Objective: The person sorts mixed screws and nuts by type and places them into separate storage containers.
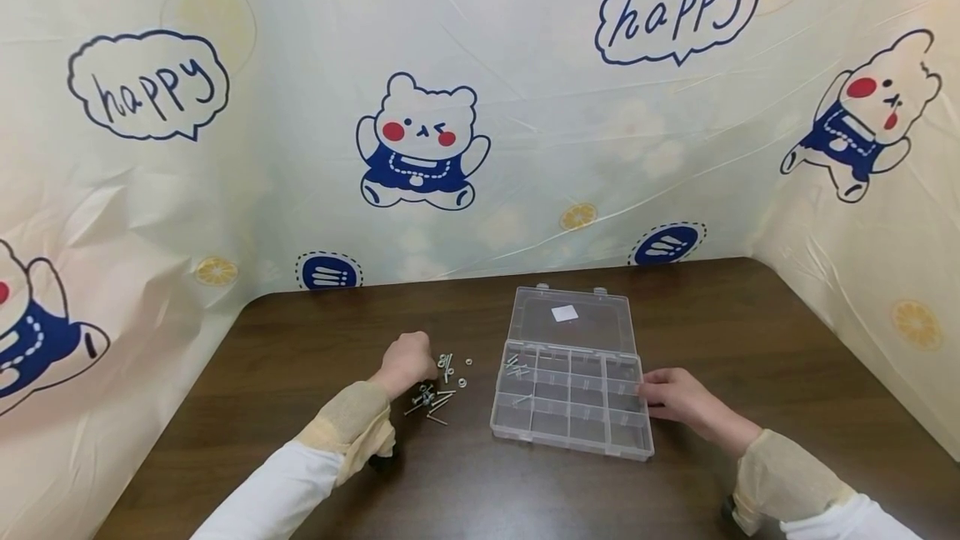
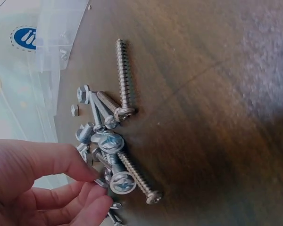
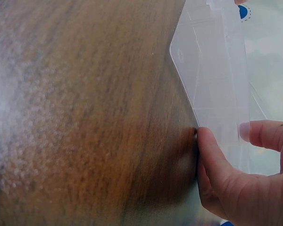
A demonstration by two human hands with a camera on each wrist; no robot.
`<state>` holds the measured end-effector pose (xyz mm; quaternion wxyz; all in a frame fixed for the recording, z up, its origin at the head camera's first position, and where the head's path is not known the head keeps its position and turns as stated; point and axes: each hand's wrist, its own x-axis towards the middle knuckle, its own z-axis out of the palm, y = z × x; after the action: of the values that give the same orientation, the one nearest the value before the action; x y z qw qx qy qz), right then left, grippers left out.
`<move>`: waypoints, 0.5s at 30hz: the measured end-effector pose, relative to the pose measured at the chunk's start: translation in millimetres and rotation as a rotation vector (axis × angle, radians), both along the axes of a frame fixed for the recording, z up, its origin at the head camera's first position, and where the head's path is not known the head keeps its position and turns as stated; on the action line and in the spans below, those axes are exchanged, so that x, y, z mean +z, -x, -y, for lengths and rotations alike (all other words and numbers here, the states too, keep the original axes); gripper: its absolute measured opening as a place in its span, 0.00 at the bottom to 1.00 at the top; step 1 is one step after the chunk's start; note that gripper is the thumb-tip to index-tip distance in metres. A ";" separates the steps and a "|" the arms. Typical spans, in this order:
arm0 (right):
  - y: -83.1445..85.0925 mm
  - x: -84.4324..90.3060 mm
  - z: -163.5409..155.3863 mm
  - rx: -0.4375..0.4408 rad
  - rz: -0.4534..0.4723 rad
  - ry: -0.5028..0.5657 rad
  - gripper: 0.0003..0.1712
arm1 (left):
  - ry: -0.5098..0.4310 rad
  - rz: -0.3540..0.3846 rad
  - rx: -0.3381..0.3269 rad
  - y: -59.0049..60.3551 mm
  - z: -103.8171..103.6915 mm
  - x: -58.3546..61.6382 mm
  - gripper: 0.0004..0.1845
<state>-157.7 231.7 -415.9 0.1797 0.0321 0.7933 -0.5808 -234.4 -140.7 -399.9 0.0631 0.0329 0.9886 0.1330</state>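
Backdrop: pale sheeting behind your worktop, printed with cartoon bears and "happy" speech bubbles.
Worktop: dark brown with a wood grain, both far corners rounded.
Divided case: clear plastic, right of the worktop's middle, its lid swung open toward the far edge with a white label on it.
Your right hand: at the case's right side, the wall clamped between thumb and fingertips.
Your left hand: left of the case, at the loose hardware, thumb and forefinger together on a small metal piece, too hidden to identify.
Loose screws: heaped between your left hand and the case's left edge, several crossing, some splayed toward the near edge.
Boxed screws: several in the case's far-left compartment; another shows nearer you in the left column.
Nuts: scattered just beside the heap, on the case's side.
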 end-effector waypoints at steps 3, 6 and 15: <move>0.2 1.5 0.5 -0.006 0.006 -0.010 0.24 | -0.071 0.016 -0.007 0.0 0.5 2.3 0.13; 0.1 3.0 0.5 -0.007 0.011 -0.030 0.24 | -0.148 0.008 -0.025 0.8 -0.4 6.8 0.10; 0.0 2.3 0.6 -0.006 0.022 -0.041 0.25 | -0.265 -0.089 -0.118 0.8 -8.2 18.7 0.08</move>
<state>-157.7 231.1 -413.6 0.1862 0.0444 0.8030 -0.5644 -235.3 -132.6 -381.2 0.0219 0.1050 0.9606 0.2566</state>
